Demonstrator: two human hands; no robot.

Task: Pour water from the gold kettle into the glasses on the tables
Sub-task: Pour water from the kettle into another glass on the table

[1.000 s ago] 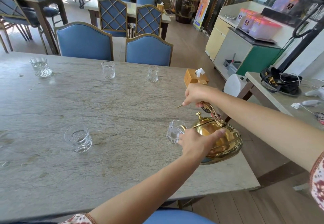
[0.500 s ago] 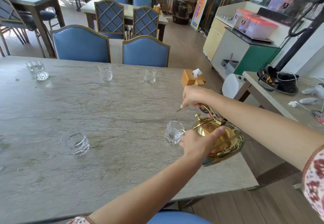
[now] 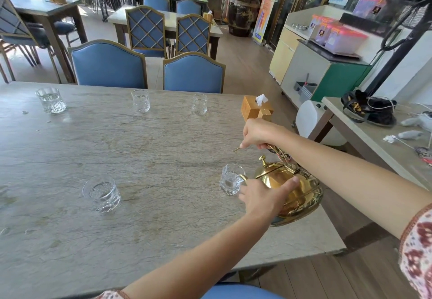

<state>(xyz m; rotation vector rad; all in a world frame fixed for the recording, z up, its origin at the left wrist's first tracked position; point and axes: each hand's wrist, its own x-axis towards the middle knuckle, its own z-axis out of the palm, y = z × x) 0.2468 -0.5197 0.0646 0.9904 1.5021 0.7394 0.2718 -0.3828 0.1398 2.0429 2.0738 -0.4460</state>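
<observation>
Fingers of the right hand [image 3: 256,133] clenched the gold kettle [image 3: 297,188] handle; left hand [image 3: 264,197] fingers lay released against its body. Over-tilting risked overflowing the small glass [image 3: 230,179] at the spout onto the surface [image 3: 140,149].

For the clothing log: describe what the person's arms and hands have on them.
Both forearms are bare, and so are the left hand and right hand: no gloves, rings, watch or bracelets show. At the frame's edge each arm ends in a short sleeve of white cloth with a dark red pattern.
</observation>
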